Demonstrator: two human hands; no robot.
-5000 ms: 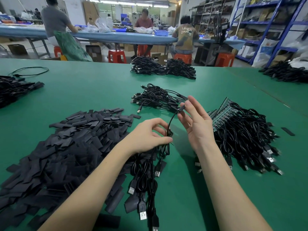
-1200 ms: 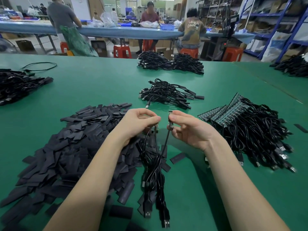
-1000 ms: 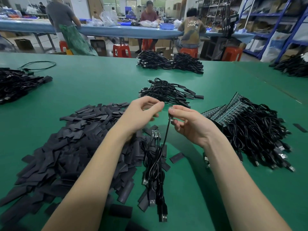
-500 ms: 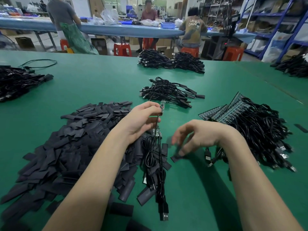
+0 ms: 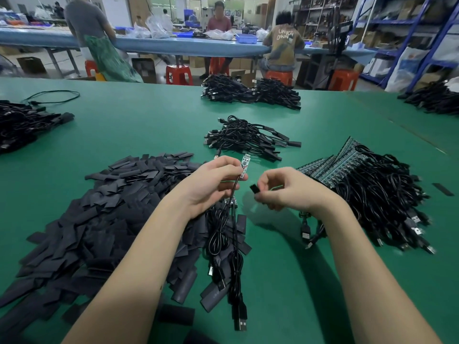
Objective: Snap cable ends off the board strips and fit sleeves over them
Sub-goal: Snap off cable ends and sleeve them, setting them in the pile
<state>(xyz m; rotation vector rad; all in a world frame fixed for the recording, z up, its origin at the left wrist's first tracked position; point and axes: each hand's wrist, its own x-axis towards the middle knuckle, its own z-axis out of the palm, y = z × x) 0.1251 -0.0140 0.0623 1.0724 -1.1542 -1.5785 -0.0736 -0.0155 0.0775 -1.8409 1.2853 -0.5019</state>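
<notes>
Head view: left hand [image 5: 211, 184] fingers [image 5: 231, 170] pinch a cable [image 5: 229, 204] just below its small board end [image 5: 244, 165], holding that end upright and clear of the tabletop [image 5: 149, 125], probably so the tip is free to take a cover. Right hand [image 5: 295, 192] fingers curl round a black sleeve [image 5: 254, 189], its open mouth turned toward the board end, the two near but apart. Sleeving looks like the step in hand; the mouth must line up with the narrow board before it slides on. From the left hand the cable hangs down into a bundle [image 5: 228, 247] lying on the tabletop, plugs toward the person. Left of it spreads the heap of loose sleeves [image 5: 99, 219], within easy reach. Right lie the board strips [image 5: 332, 167] with their cables still attached. Beyond, a small pile [image 5: 246, 137] of cables seems already sleeved.
</notes>
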